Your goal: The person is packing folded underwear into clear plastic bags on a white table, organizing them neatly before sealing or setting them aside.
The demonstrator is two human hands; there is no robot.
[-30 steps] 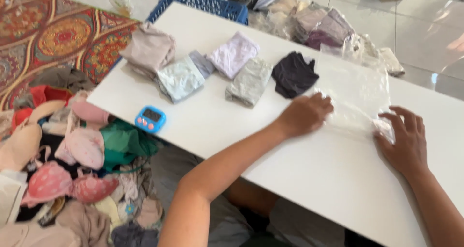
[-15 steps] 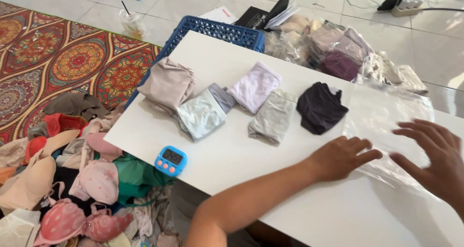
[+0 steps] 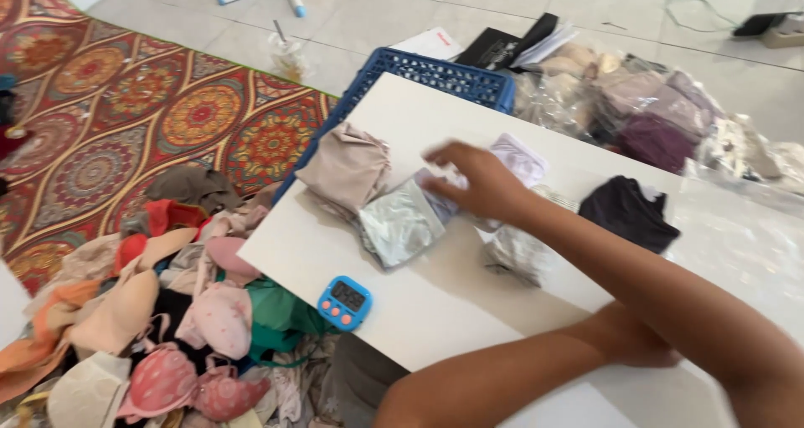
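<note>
We are reaching our right hand [image 3: 477,181], fingers spread, across our left arm toward the folded pale-green underwear [image 3: 400,223] on the tabletop [image 3: 435,311]; our left hand's [image 3: 641,348] grip is hidden. Best pinching the whole fold together.

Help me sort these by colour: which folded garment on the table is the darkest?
The black folded garment, lying rightmost in the row beside the clear plastic bag. The others are beige, pale blue, lilac and grey.

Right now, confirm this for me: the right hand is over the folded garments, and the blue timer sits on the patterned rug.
Not quite. The blue timer sits on the white table, near its front edge, not on the patterned rug. The head view shows this. The rest holds: the right hand is over the folded garments.
</note>
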